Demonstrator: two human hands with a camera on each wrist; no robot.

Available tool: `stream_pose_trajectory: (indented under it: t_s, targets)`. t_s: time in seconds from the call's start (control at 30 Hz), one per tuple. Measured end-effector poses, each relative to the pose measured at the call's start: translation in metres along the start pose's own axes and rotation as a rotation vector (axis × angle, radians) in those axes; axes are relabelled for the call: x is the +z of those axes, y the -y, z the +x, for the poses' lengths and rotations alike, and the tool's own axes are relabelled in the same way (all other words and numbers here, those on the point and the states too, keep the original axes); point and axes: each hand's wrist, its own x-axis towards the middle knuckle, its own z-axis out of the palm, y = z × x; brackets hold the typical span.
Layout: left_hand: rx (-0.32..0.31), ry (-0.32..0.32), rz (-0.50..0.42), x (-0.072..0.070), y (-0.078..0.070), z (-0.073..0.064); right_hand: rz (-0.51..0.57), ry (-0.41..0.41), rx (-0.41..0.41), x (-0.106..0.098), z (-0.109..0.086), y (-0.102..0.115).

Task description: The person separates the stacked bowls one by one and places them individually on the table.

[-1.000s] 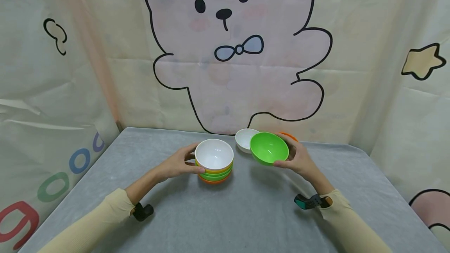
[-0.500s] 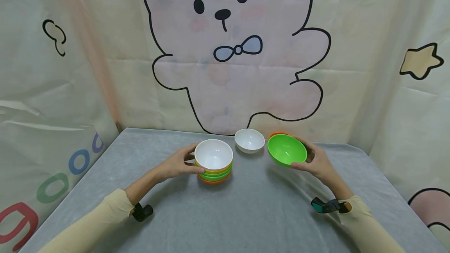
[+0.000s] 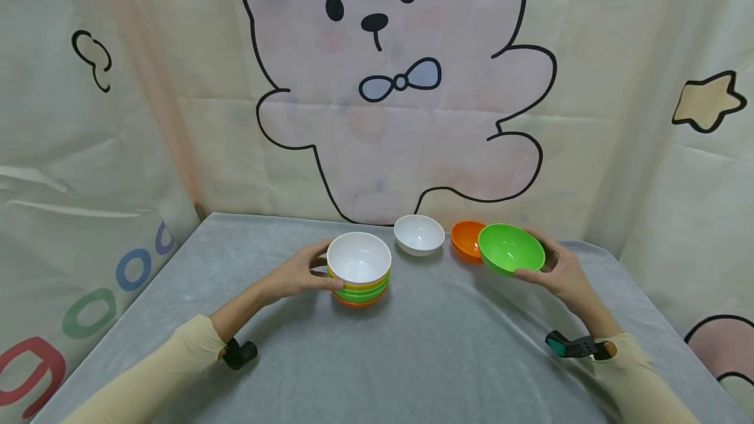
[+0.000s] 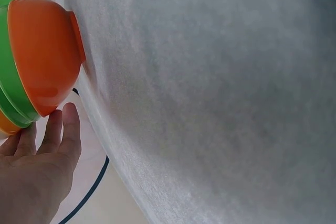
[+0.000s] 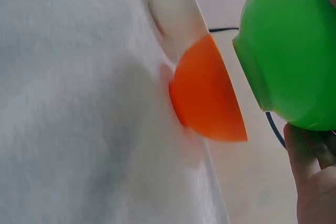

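My left hand (image 3: 303,273) holds the side of a stack of bowls, thumb in front and fingers behind. A white bowl (image 3: 359,259) tops the stack, with yellow and green bowls below and an orange bowl (image 4: 46,51) at the bottom, its foot on the cloth. On the right, my right hand (image 3: 558,270) grips a green bowl (image 3: 510,249) by its side, mouth tilted toward me. In the right wrist view that green bowl (image 5: 294,51) is up off the table, with fingers (image 5: 300,153) against its wall.
A white bowl (image 3: 419,235) stands upright at the back of the grey cloth-covered table (image 3: 412,358). Beside it is an orange bowl (image 3: 466,241), partly overlapped by the green one in the head view. A curtain with a cartoon bear (image 3: 377,129) hangs behind the table.
My right hand has carried the green bowl to the right, past the white bowl and the orange bowl, which now show more. The left hand and the stack have stayed in place.
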Motion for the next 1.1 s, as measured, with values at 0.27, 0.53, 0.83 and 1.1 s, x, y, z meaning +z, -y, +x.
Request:
stream_pose_trajectory:
  t_s: [0.27,0.53,0.83,1.1]
  targets:
    - [-0.003,0.002,0.006,0.000,-0.001,0.000,-0.083,-0.049,0.057,-0.016,-0.005,-0.006]
    - [-0.011,0.003,0.002,0.000,-0.002,0.000,-0.129,-0.101,0.112,-0.029,-0.008,-0.015]
    - [-0.017,0.004,0.000,-0.001,-0.002,-0.001,-0.149,-0.126,0.182,-0.042,-0.008,-0.032]
    - [-0.015,0.003,-0.002,0.000,-0.002,-0.001,-0.228,-0.122,0.288,-0.048,-0.003,-0.044]
